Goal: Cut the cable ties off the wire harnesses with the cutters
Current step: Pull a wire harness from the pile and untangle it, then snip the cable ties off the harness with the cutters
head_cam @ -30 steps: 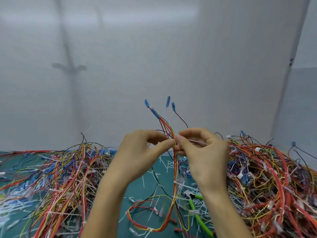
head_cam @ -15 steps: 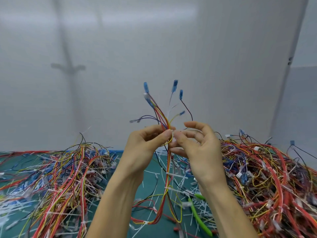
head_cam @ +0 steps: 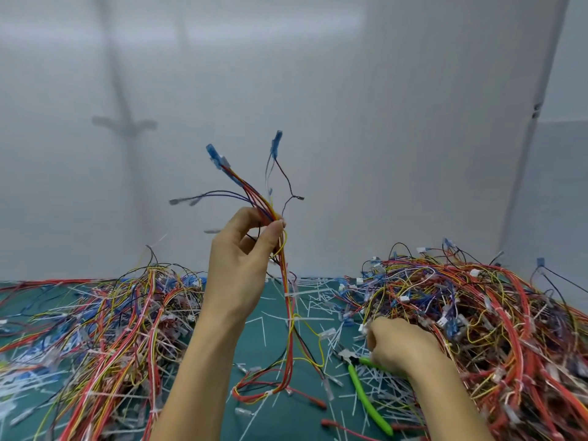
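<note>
- The wire harness [head_cam: 288,313] hangs over the middle of the table [head_cam: 270,351]. Its top end sticks up in the air and its bottom loop lies on the mat, near the front edge.
- My left hand [head_cam: 245,259] holds it up, pinching the bunch of wires between thumb and fingertips.
- A white cable tie [head_cam: 292,294] is still round the wires below that hand, so this harness is not done.
- The cutters [head_cam: 362,394] lie near the front edge, right of the middle, just beside the right pile [head_cam: 477,313].
- My right hand [head_cam: 401,348] is down on them with its fingers curled. I cannot tell if it has hold of the green handle yet.
- I think I am at the step of fetching the tool. Next I need a good hold on both handles, then I bring the blades up to that tie and not to a wire.
- A moment ago both hands were up at the harness, close together. Now the right one has dropped to the table and the left holds the harness higher.
- Another heap, the left pile [head_cam: 111,329], sits by the left edge.
</note>
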`<state>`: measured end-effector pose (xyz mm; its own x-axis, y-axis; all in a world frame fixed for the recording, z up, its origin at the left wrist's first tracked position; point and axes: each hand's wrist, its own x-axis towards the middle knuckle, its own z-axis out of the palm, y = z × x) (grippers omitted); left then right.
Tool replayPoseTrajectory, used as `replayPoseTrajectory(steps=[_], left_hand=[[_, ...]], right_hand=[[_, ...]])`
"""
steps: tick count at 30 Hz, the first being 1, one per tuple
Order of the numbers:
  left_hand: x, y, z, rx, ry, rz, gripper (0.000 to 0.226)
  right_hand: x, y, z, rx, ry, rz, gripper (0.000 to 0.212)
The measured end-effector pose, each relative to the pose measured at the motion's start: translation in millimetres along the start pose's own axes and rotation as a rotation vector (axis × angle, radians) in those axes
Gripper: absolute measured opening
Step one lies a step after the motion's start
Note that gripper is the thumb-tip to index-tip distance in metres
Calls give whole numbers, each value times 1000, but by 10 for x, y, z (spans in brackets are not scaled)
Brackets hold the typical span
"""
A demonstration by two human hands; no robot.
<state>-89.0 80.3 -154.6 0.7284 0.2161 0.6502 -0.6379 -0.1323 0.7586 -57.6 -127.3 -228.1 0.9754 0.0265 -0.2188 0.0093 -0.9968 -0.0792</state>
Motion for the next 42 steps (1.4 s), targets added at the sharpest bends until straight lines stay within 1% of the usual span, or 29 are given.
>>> replayPoseTrajectory(steps=[2,5,11,14,17,19,21,25,27,29,31,34,35,37,39,40,42], left_hand=[[6,7,5,23,-9,42,7],[10,34,5,44,-21,86,4],[-1,76,2,33,-59,131,9],[10,58,0,52,-3,125,11],[30,38,-19,-7,69,64,13],[42,26,-46,-26,98,26,10],[51,18,-73,-20,120,8,8],[60,-8,-94,-15,137,-11,7],[61,-23,-89,-17,126,-29,6],[57,-35,-74,-18,105,-53,6],[46,-43,-47,-26,71,-84,8],[16,-46,6,-45,9,-129,11],[5,-43,26,-59,-8,-141,12],[-12,-26,62,-95,-35,-163,12],[-23,-2,91,-129,-58,-175,11],[-28,11,106,-144,-64,-177,11],[-39,29,134,-157,-65,-174,12]], right_hand=[[53,13,58,11,-13,11,28],[111,-3,162,-7,-4,37,32],[129,-94,298,-71,22,82,43],[90,-117,254,-61,47,59,45],[17,-133,116,60,149,20,42],[-40,-136,-5,169,240,-34,27],[-103,-146,-134,239,389,-84,18],[-240,-223,-327,404,878,-142,20],[-303,-236,-382,458,1052,-159,22],[-318,-217,-401,515,1159,-156,23],[-312,-215,-407,622,1172,-154,25],[-305,-240,-401,885,1072,-195,25],[-311,-248,-405,988,1015,-209,29],[-348,-268,-422,1137,888,-230,46],[-391,-287,-437,1135,789,-224,62],[-396,-290,-438,1105,772,-216,61],[-395,-296,-445,1041,754,-243,45]])
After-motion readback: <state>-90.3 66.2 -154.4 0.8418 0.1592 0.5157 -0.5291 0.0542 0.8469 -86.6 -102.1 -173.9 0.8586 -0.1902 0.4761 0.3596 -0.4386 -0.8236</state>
